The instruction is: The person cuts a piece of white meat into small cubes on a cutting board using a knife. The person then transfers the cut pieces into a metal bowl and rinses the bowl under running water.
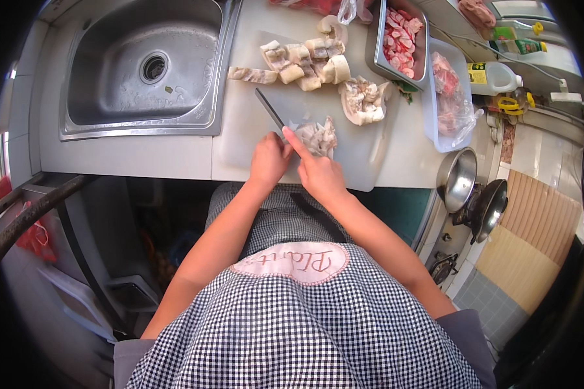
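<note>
My right hand [321, 171] grips a kitchen knife [271, 109], its index finger stretched along the top of the blade. The dark blade slants up and to the left over a translucent plastic cutting board [357, 167]. Close beside the blade, my left hand [269, 159] rests on the board with its fingers curled under; what lies beneath them is hidden. A small heap of thinly sliced pale meat [319, 137] sits just right of the knife. Farther up are several thick chunks of pale, fatty meat [299, 54], with a larger curled piece [365, 101] to their right.
A stainless steel sink [112, 129] is set into the counter at left. At upper right stand a metal pan of red-and-white slices [401, 41] and a plastic tray [430, 114] holding bagged meat [447, 95]. Bottles, a metal bowl [458, 177] and a wok [489, 209] line the right side.
</note>
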Demonstrator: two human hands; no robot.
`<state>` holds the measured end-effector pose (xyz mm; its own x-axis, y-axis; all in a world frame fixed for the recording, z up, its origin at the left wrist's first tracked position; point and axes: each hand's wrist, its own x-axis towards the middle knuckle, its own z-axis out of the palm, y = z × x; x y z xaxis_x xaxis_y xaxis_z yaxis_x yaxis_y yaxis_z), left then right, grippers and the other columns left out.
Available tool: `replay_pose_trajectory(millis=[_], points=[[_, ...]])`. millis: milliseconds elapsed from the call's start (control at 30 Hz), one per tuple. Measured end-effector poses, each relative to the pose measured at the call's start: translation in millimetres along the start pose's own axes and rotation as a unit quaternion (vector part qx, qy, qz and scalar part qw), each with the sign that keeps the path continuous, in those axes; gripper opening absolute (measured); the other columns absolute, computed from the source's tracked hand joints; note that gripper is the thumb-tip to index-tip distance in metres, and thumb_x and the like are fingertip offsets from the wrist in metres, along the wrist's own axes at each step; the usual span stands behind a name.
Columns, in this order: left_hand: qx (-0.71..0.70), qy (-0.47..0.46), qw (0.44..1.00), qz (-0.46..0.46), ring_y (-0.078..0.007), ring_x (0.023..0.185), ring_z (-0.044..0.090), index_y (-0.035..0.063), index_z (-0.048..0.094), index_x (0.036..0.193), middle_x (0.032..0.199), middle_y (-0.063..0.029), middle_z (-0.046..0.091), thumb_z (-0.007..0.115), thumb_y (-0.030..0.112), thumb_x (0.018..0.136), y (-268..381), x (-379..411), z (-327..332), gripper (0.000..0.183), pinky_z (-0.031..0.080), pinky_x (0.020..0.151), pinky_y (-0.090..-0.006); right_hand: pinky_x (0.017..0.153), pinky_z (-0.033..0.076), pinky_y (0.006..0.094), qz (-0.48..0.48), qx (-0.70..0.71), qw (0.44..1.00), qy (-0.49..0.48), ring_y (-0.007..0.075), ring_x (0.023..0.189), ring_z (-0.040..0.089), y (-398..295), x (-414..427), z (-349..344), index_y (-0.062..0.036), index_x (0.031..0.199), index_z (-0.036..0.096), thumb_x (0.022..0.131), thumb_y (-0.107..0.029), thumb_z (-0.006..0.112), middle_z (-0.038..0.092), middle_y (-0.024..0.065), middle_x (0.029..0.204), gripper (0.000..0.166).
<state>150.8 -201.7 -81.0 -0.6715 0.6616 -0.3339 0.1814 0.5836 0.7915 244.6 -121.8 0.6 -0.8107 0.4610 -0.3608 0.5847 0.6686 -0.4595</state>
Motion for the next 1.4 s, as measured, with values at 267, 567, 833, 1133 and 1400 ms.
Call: replay_pose_trajectory(millis=[267,567,833,1133,1400], points=[[0.009,0.015,1.000,-0.006,-0.0368,0.064,0.057,-0.0046,0.051,0.070,0.071,-0.0216,0.058,0.060,0.016,0.073,3,-3,-1,0.023,0.047,0.059,-0.0420,0.051,0.048,0.0432,-0.044,0.033,0.997,0.054,0.0317,0.054,0.059,5,-11,5,-0.0342,0.136,0.024,0.074,-0.004,0.051,0.057,0.0139,0.058,0.074],[0.006,0.007,1.000,-0.011,-0.0376,0.065,0.057,-0.0046,0.051,0.070,0.072,-0.0215,0.058,0.059,0.015,0.074,3,1,-3,0.021,0.047,0.060,-0.0426,0.055,0.048,0.0453,-0.050,0.074,0.994,0.060,0.0347,0.057,0.058,4,-1,-1,-0.0347,0.135,0.026,0.076,-0.006,0.049,0.057,0.0162,0.062,0.070],[0.010,0.015,1.000,-0.008,-0.0384,0.066,0.057,-0.0048,0.051,0.072,0.073,-0.0219,0.058,0.058,0.014,0.074,3,-1,-3,0.020,0.046,0.061,-0.0438,0.052,0.047,0.0452,-0.094,0.088,0.985,0.114,0.0347,0.052,0.057,10,-2,3,-0.0345,0.137,0.023,0.073,-0.003,0.051,0.056,0.0160,0.057,0.076],[-0.002,0.010,1.000,0.005,-0.0388,0.067,0.057,-0.0051,0.049,0.075,0.072,-0.0228,0.058,0.058,0.013,0.074,1,2,-5,0.020,0.046,0.061,-0.0439,0.057,0.046,0.0478,-0.042,0.084,0.994,0.057,0.0388,0.058,0.057,5,3,2,-0.0356,0.136,0.022,0.077,-0.006,0.049,0.058,0.0193,0.065,0.071],[-0.013,0.003,1.000,0.002,-0.0390,0.067,0.058,-0.0046,0.048,0.075,0.071,-0.0228,0.058,0.056,0.012,0.075,2,5,-7,0.019,0.046,0.062,-0.0435,0.054,0.047,0.0454,-0.042,0.054,0.996,0.051,0.0353,0.054,0.057,1,11,9,-0.0338,0.137,0.021,0.074,-0.004,0.049,0.057,0.0158,0.060,0.076]])
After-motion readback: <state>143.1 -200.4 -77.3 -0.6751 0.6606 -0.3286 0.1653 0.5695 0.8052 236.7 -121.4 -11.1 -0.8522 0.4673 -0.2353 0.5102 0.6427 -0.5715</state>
